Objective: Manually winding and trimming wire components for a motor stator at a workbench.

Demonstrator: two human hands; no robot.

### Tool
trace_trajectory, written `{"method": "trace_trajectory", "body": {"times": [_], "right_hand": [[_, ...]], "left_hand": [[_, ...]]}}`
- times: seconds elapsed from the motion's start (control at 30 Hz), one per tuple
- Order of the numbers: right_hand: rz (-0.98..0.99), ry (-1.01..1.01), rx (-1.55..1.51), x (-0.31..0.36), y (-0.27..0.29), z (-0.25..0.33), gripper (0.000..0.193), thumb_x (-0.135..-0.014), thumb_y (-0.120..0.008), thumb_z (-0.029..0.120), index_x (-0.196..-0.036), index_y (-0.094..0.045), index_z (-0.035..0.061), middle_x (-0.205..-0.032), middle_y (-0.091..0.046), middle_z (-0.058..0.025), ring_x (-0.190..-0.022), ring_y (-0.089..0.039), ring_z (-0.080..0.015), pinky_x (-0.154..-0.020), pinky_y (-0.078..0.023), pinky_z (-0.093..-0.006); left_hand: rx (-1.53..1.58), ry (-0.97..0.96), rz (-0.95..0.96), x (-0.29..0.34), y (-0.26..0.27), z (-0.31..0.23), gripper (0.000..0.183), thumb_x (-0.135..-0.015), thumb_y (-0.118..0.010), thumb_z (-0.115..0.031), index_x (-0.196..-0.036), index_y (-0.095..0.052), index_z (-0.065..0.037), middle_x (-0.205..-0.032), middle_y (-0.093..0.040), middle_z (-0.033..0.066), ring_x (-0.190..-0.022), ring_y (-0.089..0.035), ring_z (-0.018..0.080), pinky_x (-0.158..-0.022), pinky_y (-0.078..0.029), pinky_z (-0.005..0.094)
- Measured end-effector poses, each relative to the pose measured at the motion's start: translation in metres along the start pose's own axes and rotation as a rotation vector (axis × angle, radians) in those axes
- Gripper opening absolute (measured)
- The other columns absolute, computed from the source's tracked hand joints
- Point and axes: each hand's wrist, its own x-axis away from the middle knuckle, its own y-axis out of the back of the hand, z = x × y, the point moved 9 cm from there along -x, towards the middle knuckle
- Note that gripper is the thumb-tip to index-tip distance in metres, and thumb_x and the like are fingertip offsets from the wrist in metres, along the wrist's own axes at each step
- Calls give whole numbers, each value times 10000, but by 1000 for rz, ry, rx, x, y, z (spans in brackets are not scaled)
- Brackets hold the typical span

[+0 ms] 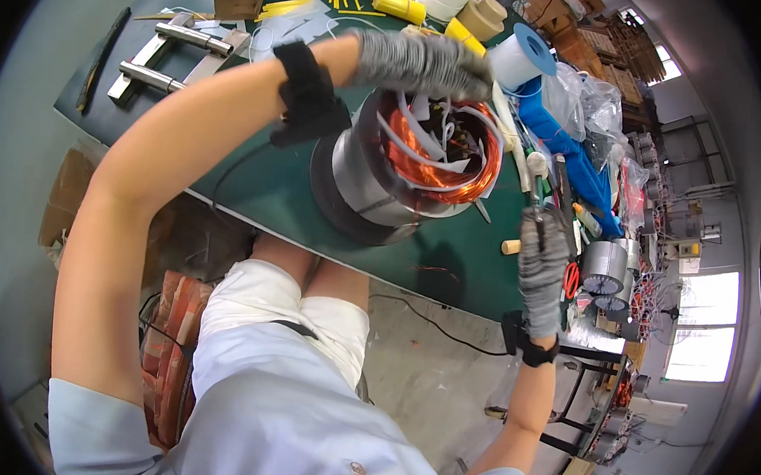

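This is a motor-winding workshop. A steel stator (355, 179) packed with orange copper windings (478, 178) sits on a green-topped desk (262, 187), near a blue-ended white spool (517, 63), a bundle of yellow sleeves (397, 6) and a long blue plastic bin (569, 144). More steel stators (603, 267) stand to the right, and a plain grey floor (426, 340) shows below. At the blurred, bent far corner, the stacked brown pieces (632, 48) are probably wooden pallets or crates.

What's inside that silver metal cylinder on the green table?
Inside the silver cylinder is a ring of copper windings, with pale tubing and thin white strands among them. The left hand covers part of the far side; anything deeper is hidden.
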Motion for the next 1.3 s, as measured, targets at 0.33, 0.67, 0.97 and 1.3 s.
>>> {"method": "trace_trajectory", "body": {"times": [0.33,0.67,0.97,1.3], "right_hand": [[-10,111,-63,-35,-49,6,260,-803,-553,23,-1061,-570,-1,-1087,-544,-206,-1019,-522,-332,-856,-428,-410],[540,-554,-689,-37,-61,-19,199,-887,-502,212,-821,-566,36,-605,-510,4,-530,-455,-63,-487,-354,-214],[66,-150,-185,-24,-43,-5,279,-734,-583,-25,-1007,-555,19,-952,-549,-202,-812,-564,-353,-702,-479,-412],[-163,120,126,-24,-50,30,240,-803,-556,21,-1039,-555,-28,-1026,-546,-209,-1020,-498,-375,-892,-398,-436]], "left_hand": [[184,9,-75,9,0,3,252,-887,-482,-187,-1063,-579,-35,-926,-609,105,-889,-568,171,-829,-448,271],[30,-174,-26,3,2,-29,228,-874,-466,-117,-1060,-593,-82,-947,-625,93,-871,-587,190,-820,-462,303],[109,93,-343,48,13,-14,241,-855,-439,-176,-1024,-591,-96,-886,-626,119,-839,-601,267,-776,-464,342],[13,-291,-91,31,10,-20,263,-896,-482,-185,-1131,-542,-85,-1034,-578,138,-999,-545,246,-866,-448,331]]}}
